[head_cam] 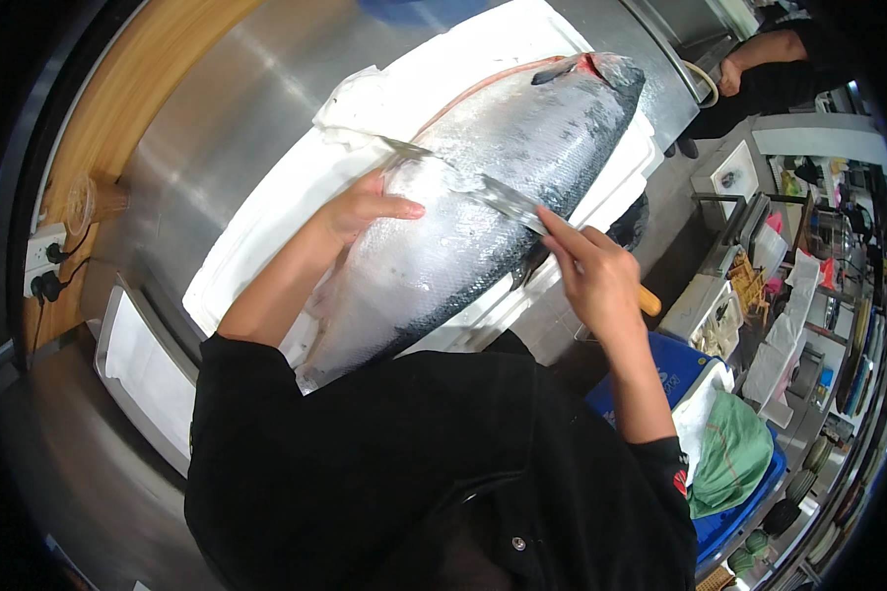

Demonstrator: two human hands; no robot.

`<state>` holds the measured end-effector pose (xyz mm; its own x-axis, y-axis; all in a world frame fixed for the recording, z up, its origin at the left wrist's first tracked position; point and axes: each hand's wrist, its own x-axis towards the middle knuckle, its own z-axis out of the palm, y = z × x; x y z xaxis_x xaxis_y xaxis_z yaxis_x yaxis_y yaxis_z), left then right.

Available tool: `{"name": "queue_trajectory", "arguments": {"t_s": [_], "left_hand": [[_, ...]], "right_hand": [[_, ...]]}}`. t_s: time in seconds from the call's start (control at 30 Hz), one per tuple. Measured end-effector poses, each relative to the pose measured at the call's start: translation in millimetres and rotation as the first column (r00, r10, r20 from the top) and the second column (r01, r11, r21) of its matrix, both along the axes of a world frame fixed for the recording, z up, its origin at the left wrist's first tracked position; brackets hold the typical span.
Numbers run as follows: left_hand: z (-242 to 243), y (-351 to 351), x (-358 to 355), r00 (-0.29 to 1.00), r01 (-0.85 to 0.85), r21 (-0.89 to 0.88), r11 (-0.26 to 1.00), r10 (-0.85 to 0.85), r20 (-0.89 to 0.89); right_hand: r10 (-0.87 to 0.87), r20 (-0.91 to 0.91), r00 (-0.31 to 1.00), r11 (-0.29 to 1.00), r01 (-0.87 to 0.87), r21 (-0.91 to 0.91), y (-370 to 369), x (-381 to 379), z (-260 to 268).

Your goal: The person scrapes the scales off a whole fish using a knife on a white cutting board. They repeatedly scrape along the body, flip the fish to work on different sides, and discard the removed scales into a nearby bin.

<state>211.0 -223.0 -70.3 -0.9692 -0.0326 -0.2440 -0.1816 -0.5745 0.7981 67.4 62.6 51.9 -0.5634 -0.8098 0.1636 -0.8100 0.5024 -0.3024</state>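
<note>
A large whole salmon (443,244) lies on its side on a white foam lid or tray (244,251), its head at the upper right. My left hand (366,210) grips its belly edge, thumb flat on the silvery skin and the other fingers partly hidden. My right hand (599,273) holds a long knife (514,203) with a yellow handle, forefinger along the blade. Part of the blade seems hidden under the fish's scaly surface, with thin metal showing again beyond, near the belly. Crumpled white cloth or paper (355,100) rests by the belly.
Beneath the foam is a steel counter (199,140). A plastic cup (96,203) and wall sockets (44,258) are at left, above a lined metal tray (148,369). At right are a blue crate (776,458) with green cloth, loaded shelves, and another person's arm (761,55).
</note>
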Motion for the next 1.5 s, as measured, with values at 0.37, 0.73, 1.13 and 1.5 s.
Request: {"name": "queue_trajectory", "arguments": {"t_s": [0.37, 0.73, 1.13, 1.5], "left_hand": [[-8.4, -3.0, -9.7, 1.0, -0.011, -0.054, 0.998, 0.011, 0.0], [-12.8, -5.3, -14.1, 0.989, -0.111, 0.512, 0.852, 0.144, -0.024], [-0.8, -8.6, -33.8, 0.999, 0.033, 0.001, 0.999, -0.033, 0.042], [6.1, -8.8, -36.7, 0.998, 0.047, -0.032, 0.998, -0.046, 0.033]], "right_hand": [[-0.066, 0.017, 0.998, 0.997, 0.065, 0.037, -1.7, 2.0, 4.9], [-0.007, 0.006, 1.0, 1.0, 0.007, -0.017, -15.4, -9.6, -27.1], [0.055, -0.085, 0.995, 0.994, -0.062, -0.093, -11.8, -7.9, -22.1], [0.043, -0.069, 0.997, 0.995, -0.049, -0.089, -22.1, -19.5, -6.5]]}}
